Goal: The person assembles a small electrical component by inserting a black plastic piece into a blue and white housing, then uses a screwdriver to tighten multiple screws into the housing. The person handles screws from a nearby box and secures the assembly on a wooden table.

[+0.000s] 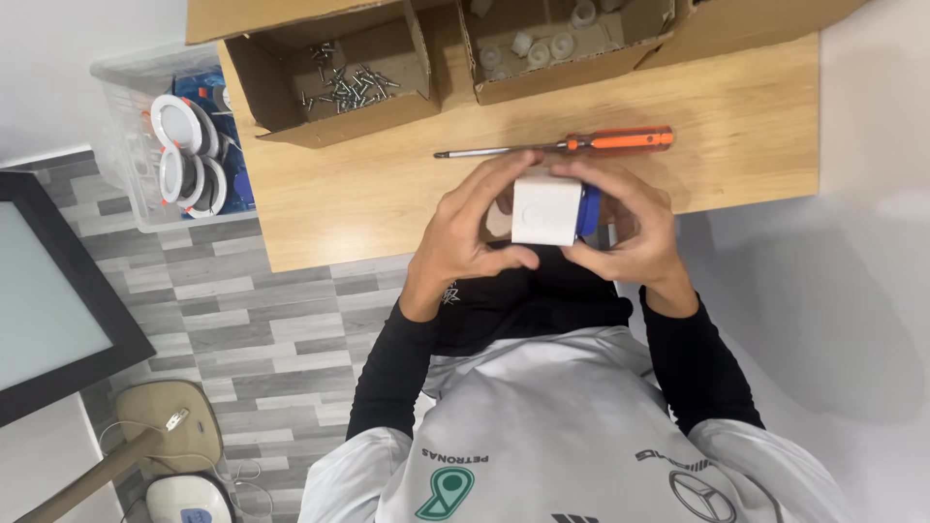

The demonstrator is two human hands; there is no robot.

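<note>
Both hands are clamped on a small white square box (545, 210) with a blue part at its right side, held just above the near edge of the wooden tabletop (387, 194); the left hand (472, 232) and right hand (630, 228) wrap it from either side. An orange-handled screwdriver (562, 145) lies just beyond them, and a cardboard box of screws (339, 82) sits further back.

bare tabletop (756, 116) right of hands, screwdriver (562, 144) just ahead, cardboard boxes (339, 73) beyond
</note>
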